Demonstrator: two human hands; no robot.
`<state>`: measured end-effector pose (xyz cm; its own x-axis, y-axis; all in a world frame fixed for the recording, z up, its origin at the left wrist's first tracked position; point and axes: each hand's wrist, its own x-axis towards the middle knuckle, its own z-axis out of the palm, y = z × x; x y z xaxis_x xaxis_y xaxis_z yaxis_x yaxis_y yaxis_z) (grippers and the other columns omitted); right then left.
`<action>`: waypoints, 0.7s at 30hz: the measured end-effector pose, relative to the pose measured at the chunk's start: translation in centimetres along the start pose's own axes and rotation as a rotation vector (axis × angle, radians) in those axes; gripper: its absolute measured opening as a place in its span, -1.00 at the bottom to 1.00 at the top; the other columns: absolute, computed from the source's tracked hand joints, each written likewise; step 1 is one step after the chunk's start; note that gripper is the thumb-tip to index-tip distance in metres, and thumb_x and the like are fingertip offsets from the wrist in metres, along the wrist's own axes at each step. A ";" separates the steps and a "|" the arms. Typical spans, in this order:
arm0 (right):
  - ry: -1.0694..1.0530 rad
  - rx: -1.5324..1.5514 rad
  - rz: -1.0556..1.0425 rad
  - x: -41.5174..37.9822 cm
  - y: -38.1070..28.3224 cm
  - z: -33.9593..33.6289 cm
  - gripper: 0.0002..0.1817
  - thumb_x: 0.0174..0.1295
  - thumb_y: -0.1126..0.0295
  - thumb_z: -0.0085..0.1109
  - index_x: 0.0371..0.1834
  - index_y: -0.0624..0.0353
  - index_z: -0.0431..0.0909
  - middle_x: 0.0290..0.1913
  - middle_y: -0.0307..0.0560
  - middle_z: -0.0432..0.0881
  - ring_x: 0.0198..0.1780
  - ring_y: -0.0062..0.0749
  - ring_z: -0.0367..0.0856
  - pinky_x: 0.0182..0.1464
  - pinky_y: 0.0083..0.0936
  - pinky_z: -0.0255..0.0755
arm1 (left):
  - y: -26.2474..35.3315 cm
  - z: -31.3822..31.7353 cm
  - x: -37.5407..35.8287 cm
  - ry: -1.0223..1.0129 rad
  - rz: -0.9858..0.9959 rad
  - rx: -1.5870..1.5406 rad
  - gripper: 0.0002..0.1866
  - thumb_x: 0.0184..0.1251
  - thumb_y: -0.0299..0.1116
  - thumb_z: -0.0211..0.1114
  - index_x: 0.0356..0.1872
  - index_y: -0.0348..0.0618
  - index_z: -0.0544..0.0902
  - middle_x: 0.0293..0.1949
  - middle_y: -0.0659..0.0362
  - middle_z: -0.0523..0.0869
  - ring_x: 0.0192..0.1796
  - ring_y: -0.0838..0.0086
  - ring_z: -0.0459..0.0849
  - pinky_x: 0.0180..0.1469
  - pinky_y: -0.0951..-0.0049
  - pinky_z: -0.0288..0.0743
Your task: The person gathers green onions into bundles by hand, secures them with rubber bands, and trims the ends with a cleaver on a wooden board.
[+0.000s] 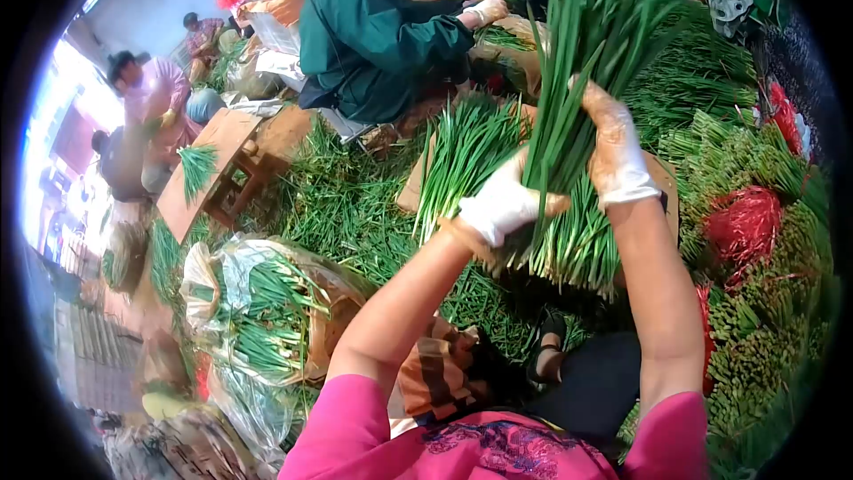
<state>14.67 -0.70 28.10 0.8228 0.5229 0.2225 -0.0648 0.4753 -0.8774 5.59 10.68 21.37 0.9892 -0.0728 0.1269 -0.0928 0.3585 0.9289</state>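
Observation:
Long green leafy stalks [569, 71] stand upright between my two gloved hands, their leaves reaching the top of the view. My left hand [511, 200], in a white glove, is wrapped round the lower part of the bunch. Higher up on the right side, my right hand [613, 138], in a stained white glove, presses its fingers against the leaves. Below and behind them, more stalks with pale ends [577, 249] lie on a board [662, 187]. Another pile of stalks [466, 156] lies just left of my hands.
Cut leaves [329, 196] cover the ground. An open plastic bag of stalks [275, 311] stands at lower left, a small wooden table [213, 160] beyond. Tied bundles [755, 338] and red strings [745, 224] are on the right. A person in green [373, 44] sits ahead.

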 end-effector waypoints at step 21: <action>-0.313 -0.494 -0.419 -1.5 -3.5 4.0 -0.28 0.16 0.00 0.24 0.21 0.39 0.37 0.15 0.12 0.51 0.19 -0.31 0.47 0.21 -0.49 0.33 | 4.9 -3.5 -0.6 0.088 0.237 0.146 -0.43 0.07 -0.51 0.32 0.18 -0.27 0.40 -0.33 0.13 0.64 -0.20 0.41 0.61 0.11 0.23 0.48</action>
<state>11.44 -0.28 32.53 0.5173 0.5800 0.6293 0.5448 0.3439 -0.7648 4.93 15.74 24.57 0.9434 0.0800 0.3218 -0.3316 0.2181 0.9179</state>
